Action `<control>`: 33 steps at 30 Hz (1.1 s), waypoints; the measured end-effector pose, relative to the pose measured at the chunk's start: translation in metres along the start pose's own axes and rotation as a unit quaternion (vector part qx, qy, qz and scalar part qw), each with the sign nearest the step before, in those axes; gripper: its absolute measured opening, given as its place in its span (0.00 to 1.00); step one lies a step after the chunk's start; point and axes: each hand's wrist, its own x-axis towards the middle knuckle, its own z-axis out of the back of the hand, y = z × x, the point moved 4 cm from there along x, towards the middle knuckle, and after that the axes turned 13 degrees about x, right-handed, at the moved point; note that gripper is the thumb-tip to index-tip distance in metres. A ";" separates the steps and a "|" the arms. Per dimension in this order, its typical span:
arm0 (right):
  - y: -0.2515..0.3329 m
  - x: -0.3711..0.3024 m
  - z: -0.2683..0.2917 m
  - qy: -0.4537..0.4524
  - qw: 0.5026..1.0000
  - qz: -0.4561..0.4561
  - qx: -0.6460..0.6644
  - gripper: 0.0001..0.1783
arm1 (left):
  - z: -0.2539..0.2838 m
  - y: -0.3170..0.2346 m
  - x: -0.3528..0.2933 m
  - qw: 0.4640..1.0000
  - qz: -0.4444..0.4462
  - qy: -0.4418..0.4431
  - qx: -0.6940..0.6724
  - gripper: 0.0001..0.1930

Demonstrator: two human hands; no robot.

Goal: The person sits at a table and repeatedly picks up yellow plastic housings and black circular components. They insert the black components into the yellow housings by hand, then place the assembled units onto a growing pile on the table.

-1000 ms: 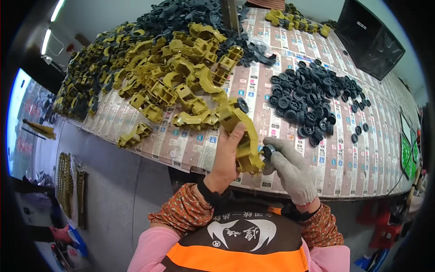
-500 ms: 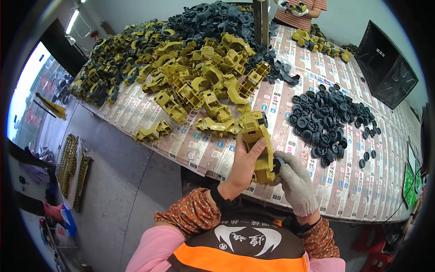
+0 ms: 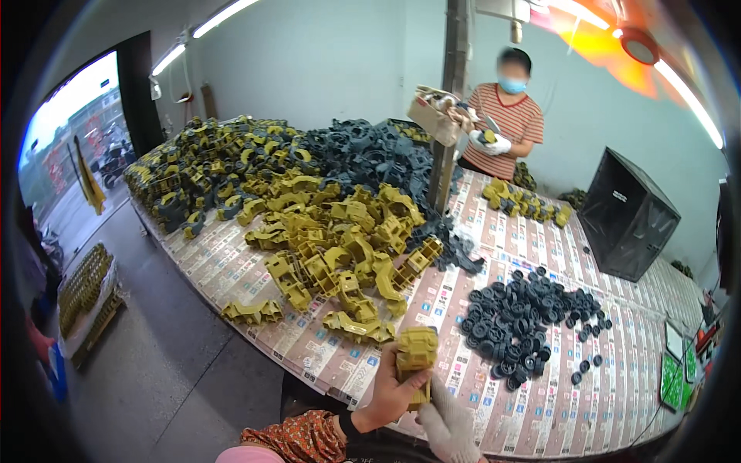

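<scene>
A yellow plastic toy car body (image 3: 417, 349) is held upright over the table's near edge. My bare left hand (image 3: 392, 393) grips it from the left, thumb across its near face. My right hand (image 3: 449, 424), in a pale knitted glove, closes on the lower right side of the same body. Some gloved fingers are hidden behind it, and no wheel shows between them. Just beyond lie more yellow car bodies (image 3: 351, 255) in a heap. Right of my hands is a pile of black toy wheels (image 3: 517, 324).
Dark plastic parts (image 3: 370, 154) are heaped behind the yellow ones, beside a metal post (image 3: 445, 170). Across the table (image 3: 324, 363) a co-worker (image 3: 505, 123) in white gloves holds a small part. A black box (image 3: 629, 216) stands at the far right.
The view has tilted up, so the table and my hands sit lower in it. The black wheel at my right fingers is out of sight, and the gloved hand now lies closer against the body.
</scene>
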 end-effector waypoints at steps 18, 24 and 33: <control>0.001 -0.002 -0.021 0.105 0.991 -0.077 -0.015 0.26 | 0.005 -0.004 -0.025 0.987 -0.094 0.112 0.062 0.26; 0.023 0.029 0.006 0.078 0.989 -0.118 -0.030 0.27 | 0.022 -0.031 0.001 0.965 0.111 0.221 0.082 0.28; 0.024 0.029 0.024 0.198 0.973 -0.100 -0.065 0.28 | 0.022 0.021 -0.016 0.864 0.193 0.436 0.163 0.29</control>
